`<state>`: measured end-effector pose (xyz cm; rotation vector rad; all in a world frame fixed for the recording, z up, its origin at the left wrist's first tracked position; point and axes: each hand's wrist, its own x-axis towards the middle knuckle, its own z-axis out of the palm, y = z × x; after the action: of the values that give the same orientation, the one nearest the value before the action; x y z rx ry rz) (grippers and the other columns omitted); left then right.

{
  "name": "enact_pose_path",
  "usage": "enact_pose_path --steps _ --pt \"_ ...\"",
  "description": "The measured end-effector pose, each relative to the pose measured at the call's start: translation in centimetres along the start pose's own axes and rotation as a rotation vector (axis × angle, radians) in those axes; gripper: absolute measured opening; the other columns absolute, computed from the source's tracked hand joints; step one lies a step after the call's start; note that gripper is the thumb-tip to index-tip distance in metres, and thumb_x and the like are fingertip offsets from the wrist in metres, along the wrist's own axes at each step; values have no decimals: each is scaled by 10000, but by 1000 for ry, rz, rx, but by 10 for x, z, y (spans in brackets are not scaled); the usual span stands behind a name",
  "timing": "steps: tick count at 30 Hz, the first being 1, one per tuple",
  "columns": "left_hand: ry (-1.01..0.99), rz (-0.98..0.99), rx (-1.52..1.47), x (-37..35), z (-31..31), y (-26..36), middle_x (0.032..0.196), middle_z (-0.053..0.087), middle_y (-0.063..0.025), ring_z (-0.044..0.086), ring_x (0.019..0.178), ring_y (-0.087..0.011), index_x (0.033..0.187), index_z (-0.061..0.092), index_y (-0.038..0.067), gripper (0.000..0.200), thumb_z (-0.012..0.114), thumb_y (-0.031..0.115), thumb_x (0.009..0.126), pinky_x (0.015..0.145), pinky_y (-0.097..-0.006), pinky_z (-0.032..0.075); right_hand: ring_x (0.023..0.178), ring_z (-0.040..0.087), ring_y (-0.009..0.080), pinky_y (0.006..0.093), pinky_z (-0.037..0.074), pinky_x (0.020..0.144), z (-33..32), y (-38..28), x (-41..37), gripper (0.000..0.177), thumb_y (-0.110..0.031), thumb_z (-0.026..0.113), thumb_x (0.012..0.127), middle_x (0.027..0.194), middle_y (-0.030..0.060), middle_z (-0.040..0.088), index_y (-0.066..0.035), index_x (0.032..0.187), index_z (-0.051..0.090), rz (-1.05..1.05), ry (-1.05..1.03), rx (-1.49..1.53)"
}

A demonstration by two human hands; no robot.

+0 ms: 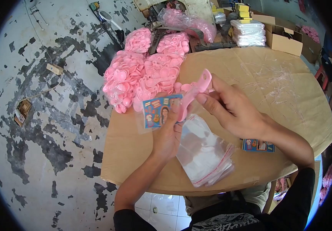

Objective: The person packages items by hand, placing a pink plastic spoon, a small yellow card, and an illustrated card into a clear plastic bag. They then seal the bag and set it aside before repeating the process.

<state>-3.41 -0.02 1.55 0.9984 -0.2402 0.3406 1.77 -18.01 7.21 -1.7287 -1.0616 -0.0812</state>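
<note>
My left hand [166,135] is closed on a small clear plastic bag [140,122] and a blue printed card [153,114], which shows through the film. Between thumb and fingers of my right hand [243,109] is a pink plastic spoon [203,81], tilted, its lower end overlapping the card by my left thumb. Below both hands lies a stack of clear plastic bags [200,150] with red-lined edges. More blue printed cards [259,145] sit partly under my right forearm.
Big clear bags packed with pink spoons [124,75] crowd the table's far left. A brown-covered table [227,71] carries clear plastic scraps [274,82] at right. Behind stand wrapped plastic packs [249,34], yellow items [243,10] and a cardboard box [285,42]. At far right, a person is partly visible.
</note>
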Motion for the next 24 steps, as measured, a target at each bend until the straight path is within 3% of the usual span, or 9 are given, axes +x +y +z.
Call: enact_pose_path --steps 5,7,9,11,14,16,19,21,24 --pt "-168 -144 -152 1 -9 -10 1482 349 -65 480 1275 -241 1445 262 110 509 484 239 1006 1074 -385 413 493 521 224 326 386 488 -12 -15 3 164 -148 555 955 618 163 529 6 911 522 -212 97 -130" --pt "-111 -153 -105 5 -14 -11 1458 373 -79 475 1274 -240 1444 258 94 504 467 251 1013 1090 -385 389 544 447 104 266 333 500 -24 -23 5 95 -74 521 952 641 67 514 1 909 562 -301 187 7" --pt "-63 -154 -17 9 -15 -11 1433 393 -97 466 1275 -237 1440 261 72 501 458 253 1016 1102 -386 368 576 414 40 230 306 512 -35 -38 2 96 -32 511 942 653 8 506 2 893 586 -278 173 -115" --pt "-20 -145 118 12 -15 -10 1406 408 -116 454 1278 -231 1431 270 42 498 458 245 1017 1110 -388 349 591 420 32 215 305 525 -45 -53 -3 102 -23 524 927 654 -11 507 9 861 595 -142 53 -489" --pt "-64 -9 323 12 -12 -9 1372 417 -159 433 1290 -232 1404 305 4 552 538 267 978 1112 -381 328 549 396 22 211 298 501 -50 -44 -1 108 -42 571 902 598 -39 485 1 809 605 -257 308 -340" --pt "-291 92 399 8 -12 -7 1386 402 -171 414 1304 -239 1408 302 -14 633 601 281 935 1112 -385 315 460 370 21 216 290 436 -47 -46 2 144 -50 588 889 510 -48 453 0 756 609 -254 345 -230" --pt "-510 176 620 -10 13 -4 1414 376 -178 380 1330 -247 1433 264 -29 755 671 286 880 1105 -380 305 429 431 31 219 305 403 -45 -36 -4 211 -71 593 905 487 9 515 10 711 610 -215 41 -411" --pt "-608 133 772 -12 42 8 1427 369 -176 364 1344 -247 1451 241 -32 779 675 269 878 1096 -371 308 426 459 51 230 321 404 -37 -24 0 225 -112 621 897 489 31 532 10 708 614 -209 100 -298" --pt "-632 -119 795 -9 69 7 1401 412 -166 386 1330 -235 1453 249 -34 700 626 220 920 1071 -350 331 454 511 83 243 357 426 -42 -24 0 211 -163 643 894 534 53 572 15 781 634 -157 81 -194"
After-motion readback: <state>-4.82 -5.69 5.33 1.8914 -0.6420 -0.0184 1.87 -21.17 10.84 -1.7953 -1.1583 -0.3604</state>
